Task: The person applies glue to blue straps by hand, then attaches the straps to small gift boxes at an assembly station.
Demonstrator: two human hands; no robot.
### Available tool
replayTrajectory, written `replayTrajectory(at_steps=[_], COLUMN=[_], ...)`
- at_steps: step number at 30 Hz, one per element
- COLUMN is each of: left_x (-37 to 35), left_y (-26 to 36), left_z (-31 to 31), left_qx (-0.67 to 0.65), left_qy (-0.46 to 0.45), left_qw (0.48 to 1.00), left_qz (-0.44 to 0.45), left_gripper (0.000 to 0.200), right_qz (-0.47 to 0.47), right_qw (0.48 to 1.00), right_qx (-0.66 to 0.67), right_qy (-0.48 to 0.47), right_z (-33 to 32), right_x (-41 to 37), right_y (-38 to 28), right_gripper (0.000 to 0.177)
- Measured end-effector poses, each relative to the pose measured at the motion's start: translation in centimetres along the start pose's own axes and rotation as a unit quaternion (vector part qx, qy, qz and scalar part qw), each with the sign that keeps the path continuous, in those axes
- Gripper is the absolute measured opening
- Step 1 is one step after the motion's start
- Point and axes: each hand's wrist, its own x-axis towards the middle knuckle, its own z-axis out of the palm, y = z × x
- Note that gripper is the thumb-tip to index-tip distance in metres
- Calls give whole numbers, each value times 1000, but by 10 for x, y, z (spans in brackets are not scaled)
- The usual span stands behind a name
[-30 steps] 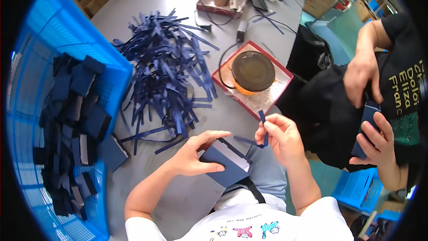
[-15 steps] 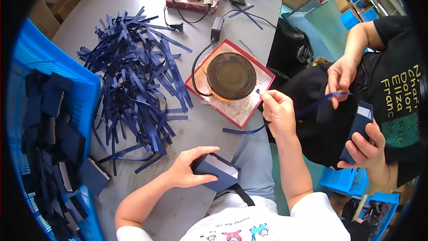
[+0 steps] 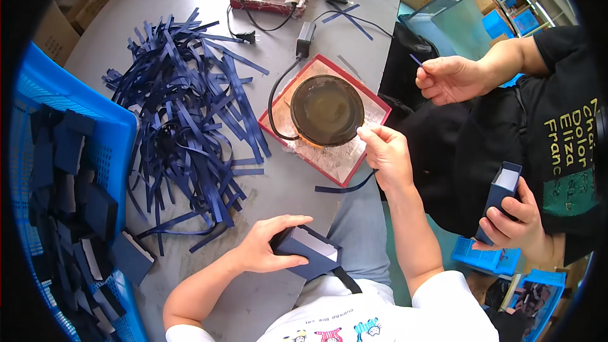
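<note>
My left hand (image 3: 272,244) is wrapped around a dark blue box (image 3: 320,266) with a pale inside, near the table edge above my lap. Between the thumb and fingers of my right hand (image 3: 387,155) is pinched a navy ribbon (image 3: 345,189), its loose tail curving to the left. That hand is beside the rim of a round pot (image 3: 326,111) of brownish liquid. The pot stands in a red-edged tray (image 3: 304,166). To the left lies a tangled pile of navy ribbons (image 3: 180,114).
A blue basket (image 3: 123,117) full of dark blue boxes stands at left. A co-worker's hand (image 3: 453,79) holds a ribbon on the right, the other hand (image 3: 516,221) a box. Cords and a red tray (image 3: 272,7) lie at the back.
My right hand has moved slightly left and down, nearer the pot's rim. The co-worker's ribbon hand has swung left and up, and their box has lowered a little. My left hand stays put.
</note>
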Motion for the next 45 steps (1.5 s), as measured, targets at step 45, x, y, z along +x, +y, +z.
replayTrajectory(at_steps=[45], left_x=[-32], left_y=[56], left_z=[3], left_qx=[-70], left_qy=[74], left_qw=[995], left_qz=[-6], left_gripper=[66], right_qz=[-145], right_qw=[810], right_qx=[-407], right_qy=[-397], right_z=[17], right_x=[-131], right_y=[-35], right_gripper=[13])
